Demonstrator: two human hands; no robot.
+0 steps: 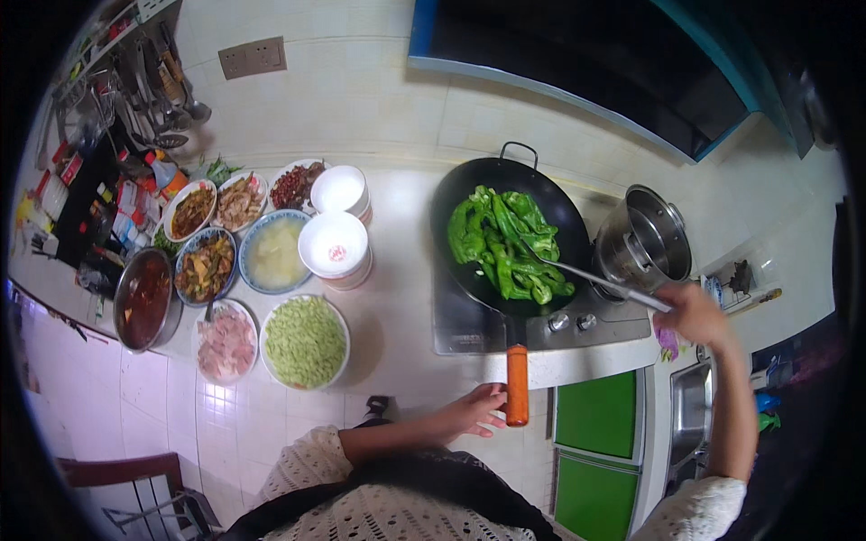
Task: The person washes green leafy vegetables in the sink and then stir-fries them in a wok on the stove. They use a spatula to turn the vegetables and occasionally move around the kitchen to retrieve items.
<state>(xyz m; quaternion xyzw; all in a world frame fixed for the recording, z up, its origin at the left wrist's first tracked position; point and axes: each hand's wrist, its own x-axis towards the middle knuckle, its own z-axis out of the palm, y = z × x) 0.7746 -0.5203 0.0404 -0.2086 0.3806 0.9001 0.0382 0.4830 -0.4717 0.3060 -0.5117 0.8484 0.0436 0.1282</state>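
Note:
Green peppers (504,237) lie in a black wok (575,237) on the gas stove. My right hand (693,318) grips the metal handle of a cooking spatula (609,287), whose head is among the peppers and partly hidden by them. Beside the wok's orange wooden handle (517,385) is my left hand (473,411), fingers apart; it is near or touching the handle but not closed around it.
A steel pot (639,237) stands right of the wok. Left on the counter are stacked white bowls (333,243), a bowl of chopped green food (306,341), a plate of sliced meat (226,340) and several filled dishes. A range hood (582,61) hangs above; a sink (690,406) lies at right.

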